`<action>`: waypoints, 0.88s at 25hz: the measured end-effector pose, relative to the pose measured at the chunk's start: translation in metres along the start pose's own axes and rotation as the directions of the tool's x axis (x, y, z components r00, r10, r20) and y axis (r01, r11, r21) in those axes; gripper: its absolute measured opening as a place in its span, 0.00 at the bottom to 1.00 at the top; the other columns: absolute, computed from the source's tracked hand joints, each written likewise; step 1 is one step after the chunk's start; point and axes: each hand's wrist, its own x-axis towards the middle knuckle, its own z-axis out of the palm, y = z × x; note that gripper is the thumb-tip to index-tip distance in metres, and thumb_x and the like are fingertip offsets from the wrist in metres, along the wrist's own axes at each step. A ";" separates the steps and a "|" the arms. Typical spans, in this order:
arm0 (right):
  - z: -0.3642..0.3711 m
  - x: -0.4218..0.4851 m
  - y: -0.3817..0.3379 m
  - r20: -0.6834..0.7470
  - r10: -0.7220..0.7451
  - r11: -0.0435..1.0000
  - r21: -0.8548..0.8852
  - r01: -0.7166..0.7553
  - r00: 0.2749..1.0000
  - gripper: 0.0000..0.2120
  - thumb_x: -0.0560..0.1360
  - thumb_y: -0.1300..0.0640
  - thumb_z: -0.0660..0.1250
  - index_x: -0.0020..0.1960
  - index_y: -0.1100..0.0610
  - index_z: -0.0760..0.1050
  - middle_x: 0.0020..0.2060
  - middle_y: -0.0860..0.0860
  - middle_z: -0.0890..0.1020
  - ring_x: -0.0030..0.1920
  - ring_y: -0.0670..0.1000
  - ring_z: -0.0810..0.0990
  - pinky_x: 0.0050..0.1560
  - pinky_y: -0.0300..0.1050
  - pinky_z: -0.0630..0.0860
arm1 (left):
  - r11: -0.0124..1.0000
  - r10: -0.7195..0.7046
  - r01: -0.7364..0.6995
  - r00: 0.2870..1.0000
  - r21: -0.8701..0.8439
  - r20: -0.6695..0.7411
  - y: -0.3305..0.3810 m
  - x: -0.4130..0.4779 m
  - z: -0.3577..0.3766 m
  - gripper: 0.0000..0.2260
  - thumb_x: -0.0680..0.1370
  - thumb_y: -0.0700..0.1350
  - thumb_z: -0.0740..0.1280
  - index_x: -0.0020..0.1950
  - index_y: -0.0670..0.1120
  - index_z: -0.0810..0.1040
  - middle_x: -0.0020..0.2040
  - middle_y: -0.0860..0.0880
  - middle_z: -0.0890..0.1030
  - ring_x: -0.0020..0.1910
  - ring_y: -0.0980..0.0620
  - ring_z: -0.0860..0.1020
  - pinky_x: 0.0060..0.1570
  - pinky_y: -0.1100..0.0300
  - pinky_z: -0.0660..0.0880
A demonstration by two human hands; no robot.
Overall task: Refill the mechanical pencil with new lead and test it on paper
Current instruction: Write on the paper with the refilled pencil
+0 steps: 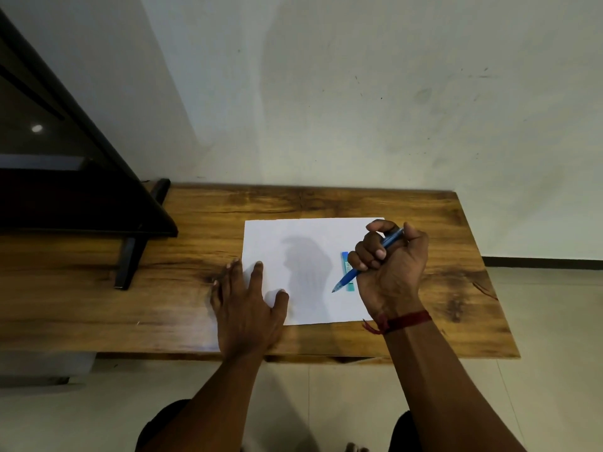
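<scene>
Seen from the head camera, a plain white sheet of paper (pixel 310 249) lies flat on a wooden bench (pixel 195 216). The bench top is a varnished brown slab with dark, streaky grain.

The left hand (pixel 244 305) lies palm down on the sheet's near left corner with its fingers straight and spread. The thumb and forefinger rest on the paper, and the other fingers lie on the wood just left of it.

The right hand (pixel 391 265) is over the sheet's right edge. Its fingers are curled round a slim blue mechanical pencil (pixel 347 278) in a fist-like grip, with the thumb bent over the top. The pencil slants down and to the left, with its clear, tapered tip low over the paper. I cannot tell whether it touches.

Just behind the pencil, on the right part of the sheet, lies a small flat lead case (pixel 345 257), blue and teal and oblong. The pencil and fingers partly cover it.

A dark red thread (pixel 408 321) is tied round the right wrist.

Left of the paper and well apart from it, a black screen (pixel 65 190) stands on angled black feet. Beyond the sheet is a pale, scuffed wall (pixel 359 109), and a light tiled floor (pixel 326 402) lies on its near side.
</scene>
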 end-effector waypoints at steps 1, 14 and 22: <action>0.000 -0.001 -0.001 0.008 -0.002 1.000 -0.007 0.003 1.000 0.23 0.77 0.46 0.51 0.39 0.60 0.75 0.21 0.48 0.62 0.22 0.46 0.55 0.25 0.39 0.56 | 1.000 -0.003 0.003 1.000 -0.004 -0.003 0.000 0.000 0.001 0.29 0.72 0.64 0.56 0.70 0.52 0.67 0.74 0.42 0.65 0.73 0.42 0.61 0.71 0.43 0.55; -0.023 0.011 0.014 -0.079 -0.022 0.999 0.026 0.024 0.997 0.22 0.77 0.46 0.50 0.38 0.59 0.75 0.21 0.48 0.64 0.23 0.46 0.58 0.26 0.39 0.58 | 1.000 -0.015 0.015 0.999 -0.010 0.032 0.002 -0.002 -0.002 0.31 0.72 0.64 0.55 0.72 0.51 0.65 0.75 0.43 0.63 0.74 0.42 0.59 0.73 0.43 0.53; -0.025 0.019 0.006 -0.065 -0.062 0.993 0.093 0.067 0.996 0.23 0.77 0.47 0.48 0.37 0.59 0.74 0.20 0.48 0.64 0.22 0.46 0.58 0.26 0.38 0.58 | 1.000 -0.017 0.017 0.999 0.006 0.046 0.003 -0.002 -0.003 0.32 0.72 0.65 0.54 0.73 0.52 0.63 0.76 0.43 0.61 0.75 0.43 0.58 0.73 0.43 0.54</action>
